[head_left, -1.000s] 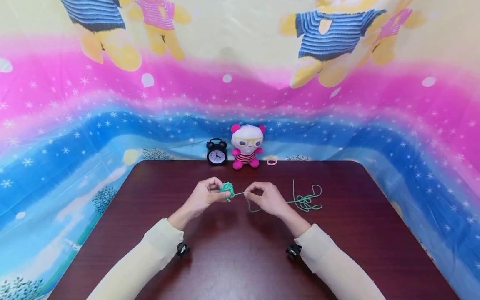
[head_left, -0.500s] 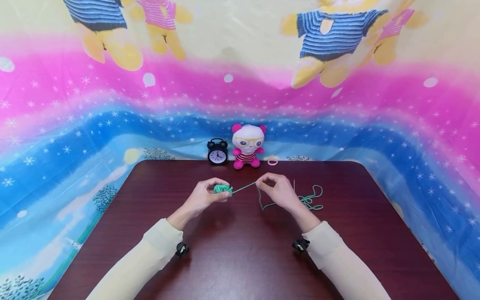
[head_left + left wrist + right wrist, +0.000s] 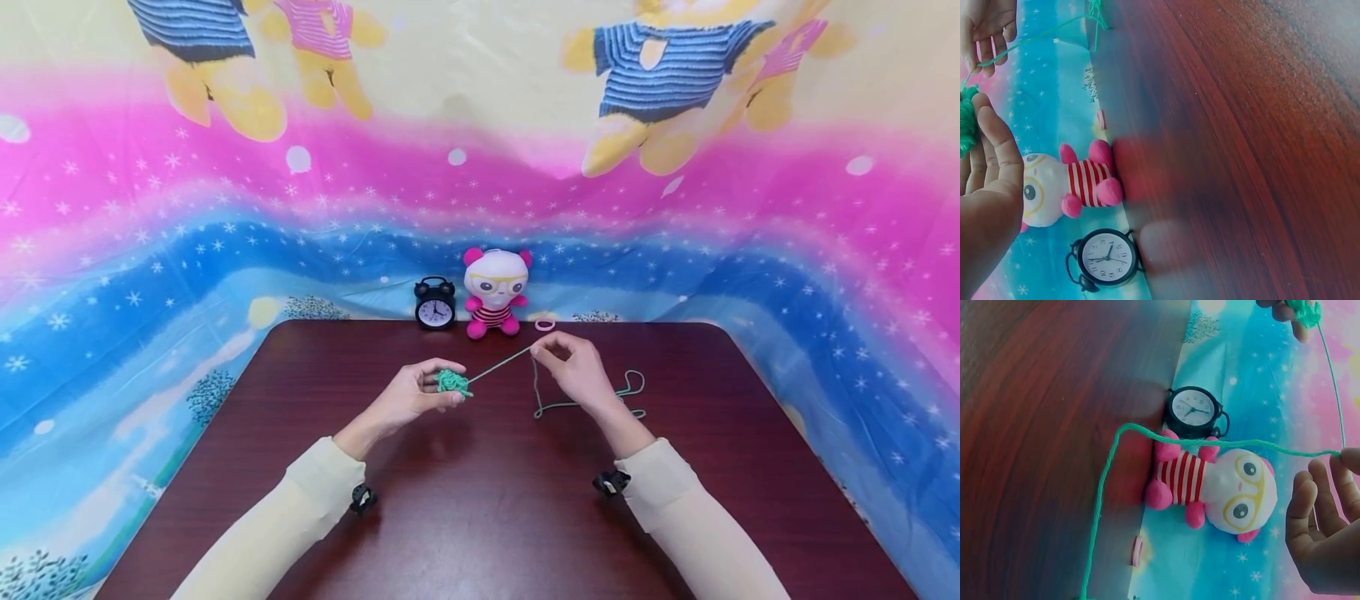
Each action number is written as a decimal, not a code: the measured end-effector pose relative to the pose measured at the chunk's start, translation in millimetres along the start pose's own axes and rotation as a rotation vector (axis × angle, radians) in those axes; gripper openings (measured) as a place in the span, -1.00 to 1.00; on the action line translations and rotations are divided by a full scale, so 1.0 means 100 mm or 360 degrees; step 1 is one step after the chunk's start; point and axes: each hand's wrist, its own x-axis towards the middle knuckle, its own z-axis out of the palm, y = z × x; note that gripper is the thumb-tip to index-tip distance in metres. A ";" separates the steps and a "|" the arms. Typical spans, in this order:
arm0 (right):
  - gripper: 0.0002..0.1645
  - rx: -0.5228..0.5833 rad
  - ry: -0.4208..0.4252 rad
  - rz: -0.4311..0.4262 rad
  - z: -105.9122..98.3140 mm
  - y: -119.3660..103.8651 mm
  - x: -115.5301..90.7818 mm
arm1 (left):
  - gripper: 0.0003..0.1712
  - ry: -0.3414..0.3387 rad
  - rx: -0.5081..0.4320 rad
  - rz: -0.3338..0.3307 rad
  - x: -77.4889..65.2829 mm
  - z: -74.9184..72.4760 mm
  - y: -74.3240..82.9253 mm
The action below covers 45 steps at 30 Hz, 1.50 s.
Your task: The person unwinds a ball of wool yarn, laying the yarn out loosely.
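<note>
My left hand point(image 3: 408, 394) grips a small ball of green yarn point(image 3: 453, 382) between thumb and fingers, above the table. From the ball a strand of yarn point(image 3: 501, 364) runs taut, up and to the right. My right hand point(image 3: 579, 372) pinches that strand between thumb and forefinger, its other fingers loosely bent in the right wrist view. Below the pinch the yarn hangs slack point(image 3: 1204, 443) and goes down to the table, where loose loops point(image 3: 636, 382) lie partly behind the right wrist. The left wrist view cuts off part of the ball point(image 3: 967, 122).
A black alarm clock point(image 3: 435, 304) stands at the table's back edge. Beside it sits a pink and white panda plush point(image 3: 496, 292), then a pink ring-shaped band point(image 3: 544, 324). A printed cloth point(image 3: 480, 192) hangs behind the dark wooden table point(image 3: 465, 517).
My right hand has moved right and slightly up, lengthening the taut strand from the ball. The ball has turned in my left hand, which stays nearly in place.
</note>
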 end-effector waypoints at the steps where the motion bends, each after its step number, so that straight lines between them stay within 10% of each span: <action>1: -0.73 0.0004 0.0017 0.0005 -0.01 0.00 0.00 | -0.45 -0.0013 0.0004 0.0001 0.00 0.00 0.00; 45: -0.68 0.0189 0.0555 0.0270 -0.77 0.36 0.05 | -0.53 0.0227 0.0034 -0.0009 -0.04 -0.09 -0.02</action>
